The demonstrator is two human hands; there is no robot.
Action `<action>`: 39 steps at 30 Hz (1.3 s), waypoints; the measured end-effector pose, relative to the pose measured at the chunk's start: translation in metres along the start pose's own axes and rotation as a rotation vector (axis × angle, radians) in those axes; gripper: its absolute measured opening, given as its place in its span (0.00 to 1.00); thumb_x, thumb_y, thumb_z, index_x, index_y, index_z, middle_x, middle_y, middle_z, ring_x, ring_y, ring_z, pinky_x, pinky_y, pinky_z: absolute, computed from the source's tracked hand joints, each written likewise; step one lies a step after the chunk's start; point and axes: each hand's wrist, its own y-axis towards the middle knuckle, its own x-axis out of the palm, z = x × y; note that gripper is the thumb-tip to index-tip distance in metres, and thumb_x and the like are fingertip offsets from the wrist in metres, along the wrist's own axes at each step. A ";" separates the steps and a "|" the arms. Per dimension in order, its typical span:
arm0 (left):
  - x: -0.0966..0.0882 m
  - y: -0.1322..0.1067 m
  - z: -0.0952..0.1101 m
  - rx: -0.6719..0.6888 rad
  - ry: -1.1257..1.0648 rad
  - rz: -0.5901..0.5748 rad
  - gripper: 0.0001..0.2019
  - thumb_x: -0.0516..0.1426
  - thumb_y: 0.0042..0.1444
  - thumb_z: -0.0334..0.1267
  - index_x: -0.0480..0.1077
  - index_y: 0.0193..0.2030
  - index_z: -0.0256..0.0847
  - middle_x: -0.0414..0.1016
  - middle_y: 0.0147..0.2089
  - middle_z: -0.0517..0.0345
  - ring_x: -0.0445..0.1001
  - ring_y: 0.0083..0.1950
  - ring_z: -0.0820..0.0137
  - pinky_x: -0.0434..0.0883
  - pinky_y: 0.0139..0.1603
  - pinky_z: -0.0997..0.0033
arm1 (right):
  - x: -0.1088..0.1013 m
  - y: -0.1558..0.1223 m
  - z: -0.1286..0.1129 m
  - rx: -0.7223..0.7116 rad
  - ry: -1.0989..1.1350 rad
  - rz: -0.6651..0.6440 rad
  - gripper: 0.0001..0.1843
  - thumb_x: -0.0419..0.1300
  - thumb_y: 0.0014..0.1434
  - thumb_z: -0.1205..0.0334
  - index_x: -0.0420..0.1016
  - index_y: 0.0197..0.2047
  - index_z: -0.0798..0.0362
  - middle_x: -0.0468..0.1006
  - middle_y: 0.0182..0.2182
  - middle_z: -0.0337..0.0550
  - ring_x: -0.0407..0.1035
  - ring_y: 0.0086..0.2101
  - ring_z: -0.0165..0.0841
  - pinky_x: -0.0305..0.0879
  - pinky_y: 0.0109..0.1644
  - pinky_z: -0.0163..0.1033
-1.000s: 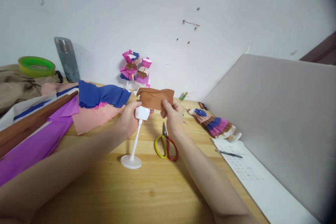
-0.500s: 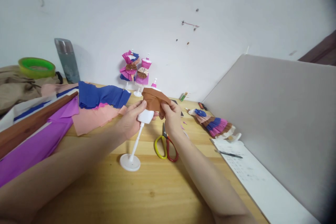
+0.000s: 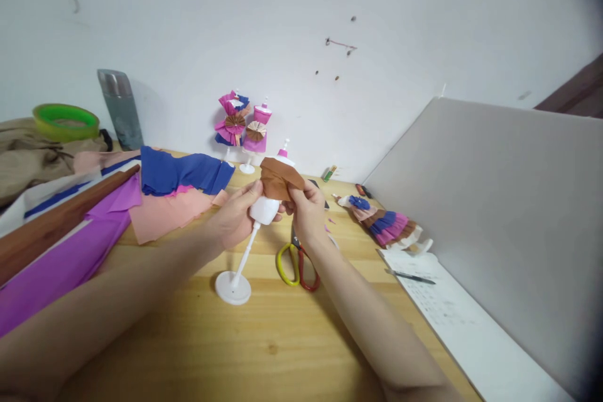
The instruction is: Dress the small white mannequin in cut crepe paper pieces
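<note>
A small white dress-form mannequin (image 3: pixel 264 210) with a pink neck leans to the right on its thin stand and round base. Brown crepe paper (image 3: pixel 277 179) lies across its chest. My left hand (image 3: pixel 238 212) is closed around the mannequin's left side, its thumb pressing the paper's edge. With thumb and fingers, my right hand (image 3: pixel 305 204) pinches the other end of the brown paper. Some fingertips are hidden behind the mannequin. Scissors with one yellow and one red handle (image 3: pixel 288 264) lie on the table just below my right hand.
Blue crepe paper (image 3: pixel 183 171) and purple paper (image 3: pixel 70 267) lie left, near a bottle (image 3: pixel 121 110) and green tape roll (image 3: pixel 66 120). Two dressed mannequins (image 3: pixel 257 132) stand behind. A dressed mannequin (image 3: pixel 381 223) lies right, by a pen (image 3: pixel 411 276) on paper (image 3: pixel 443 308).
The mannequin's top has tilted slightly further right, with the brown paper moving along. The paper's right end now sits folded closer around the chest. Both hands keep their hold.
</note>
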 end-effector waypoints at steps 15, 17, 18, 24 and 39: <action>0.001 -0.004 -0.003 -0.128 -0.042 -0.087 0.17 0.56 0.63 0.48 0.72 0.43 0.33 0.77 0.34 0.49 0.76 0.29 0.70 0.75 0.30 0.72 | 0.002 -0.005 0.000 0.045 -0.013 -0.011 0.14 0.65 0.48 0.52 0.68 0.26 0.52 0.64 0.13 0.28 0.54 0.14 0.22 0.53 0.18 0.30; 0.002 -0.005 -0.002 -0.154 -0.033 -0.067 0.17 0.55 0.64 0.48 0.72 0.45 0.34 0.77 0.33 0.50 0.76 0.28 0.71 0.74 0.29 0.73 | 0.003 -0.007 0.001 0.068 0.004 -0.024 0.16 0.65 0.50 0.49 0.66 0.26 0.51 0.63 0.13 0.28 0.54 0.14 0.23 0.53 0.18 0.31; 0.002 -0.005 -0.001 -0.167 -0.018 -0.058 0.18 0.55 0.64 0.49 0.71 0.46 0.34 0.77 0.33 0.50 0.75 0.26 0.71 0.73 0.27 0.73 | 0.004 -0.008 0.002 0.077 0.006 -0.031 0.18 0.65 0.51 0.47 0.65 0.26 0.51 0.63 0.13 0.28 0.55 0.14 0.23 0.53 0.18 0.31; 0.004 -0.005 -0.001 -0.248 0.061 -0.008 0.20 0.54 0.63 0.54 0.69 0.45 0.36 0.76 0.31 0.54 0.74 0.21 0.70 0.71 0.22 0.72 | 0.006 -0.010 0.004 0.075 0.004 -0.059 0.27 0.63 0.51 0.37 0.61 0.22 0.51 0.55 0.10 0.27 0.49 0.13 0.22 0.47 0.17 0.30; 0.001 -0.002 -0.003 -0.399 0.065 0.152 0.25 0.40 0.69 0.49 0.65 0.27 0.37 0.65 0.18 0.58 0.60 0.11 0.76 0.54 0.11 0.78 | 0.005 -0.008 0.017 0.158 -0.070 -0.083 0.21 0.66 0.49 0.45 0.65 0.21 0.52 0.62 0.12 0.30 0.55 0.14 0.23 0.51 0.19 0.31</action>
